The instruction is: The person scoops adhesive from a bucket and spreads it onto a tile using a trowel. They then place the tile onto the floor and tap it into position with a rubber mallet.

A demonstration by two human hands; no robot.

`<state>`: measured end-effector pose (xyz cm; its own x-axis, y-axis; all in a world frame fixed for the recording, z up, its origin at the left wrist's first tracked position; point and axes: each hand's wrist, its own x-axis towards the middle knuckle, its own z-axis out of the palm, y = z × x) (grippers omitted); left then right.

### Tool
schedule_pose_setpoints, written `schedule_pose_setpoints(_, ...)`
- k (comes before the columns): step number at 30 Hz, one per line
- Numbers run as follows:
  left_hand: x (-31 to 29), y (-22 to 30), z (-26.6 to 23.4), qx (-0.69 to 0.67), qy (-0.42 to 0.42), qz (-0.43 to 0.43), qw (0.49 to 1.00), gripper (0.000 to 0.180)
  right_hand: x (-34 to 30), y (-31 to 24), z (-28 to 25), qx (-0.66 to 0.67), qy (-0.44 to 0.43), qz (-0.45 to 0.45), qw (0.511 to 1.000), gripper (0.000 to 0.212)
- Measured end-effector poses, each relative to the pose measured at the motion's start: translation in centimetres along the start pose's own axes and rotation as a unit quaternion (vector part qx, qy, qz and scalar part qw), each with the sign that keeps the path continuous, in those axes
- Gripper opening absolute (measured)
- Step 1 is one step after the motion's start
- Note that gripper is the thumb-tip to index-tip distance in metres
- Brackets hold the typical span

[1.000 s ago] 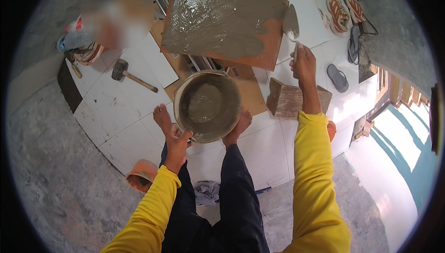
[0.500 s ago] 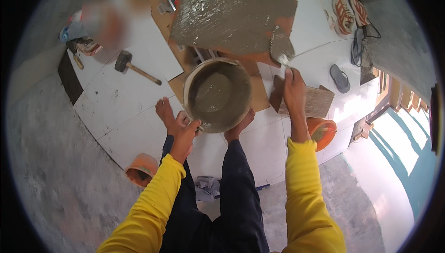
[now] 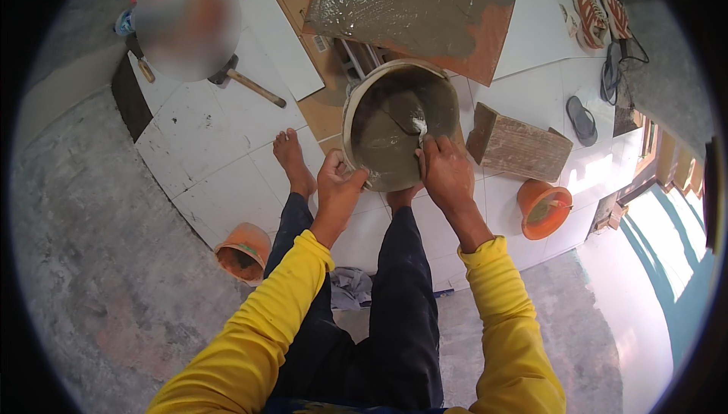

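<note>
White floor tiles (image 3: pixel 227 175) under bare feet (image 3: pixel 293 162). Left hand (image 3: pixel 338 189): fingers pinched on the rim of a mortar bucket (image 3: pixel 438 99), near the feet. Right hand (image 3: pixel 449 173): fingers curled around a trowel (image 3: pixel 421 129), blade inside the bucket. Maybe a spill, from a left-hand slip. In the bucket, wet grey mortar (image 3: pixel 379 155); in two orange pails (image 3: pixel 255 236), hard to tell. Farther off, a mortar-smeared brown tile (image 3: pixel 497 39)

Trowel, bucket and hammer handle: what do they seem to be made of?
Trowel: probably metal, judging by its bright glint; grey paste dulls the rest. Bucket: likely plastic, matte, going by its pale rim, though smears leave this open. Hammer handle: apparently bare wood, from its brown, unglossy look.
</note>
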<state>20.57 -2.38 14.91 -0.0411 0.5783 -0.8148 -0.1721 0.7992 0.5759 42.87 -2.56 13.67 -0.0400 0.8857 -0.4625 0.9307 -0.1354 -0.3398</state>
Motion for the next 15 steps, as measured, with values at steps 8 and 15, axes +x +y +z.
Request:
schedule_pose_setpoints(8, 0.0, -0.8, 0.6, 0.031, -0.003, 0.049, 0.998, 0.023, -1.7, 0.6, 1.1, 0.122, -0.072, -0.051, 0.989, 0.032)
schedule_pose_setpoints(15, 1.0, 0.1, 1.6, 0.036, -0.027, 0.002, 0.999, 0.027, -0.8, 5.8, 1.1, 0.309, -0.052, -0.012, 0.949, 0.037)
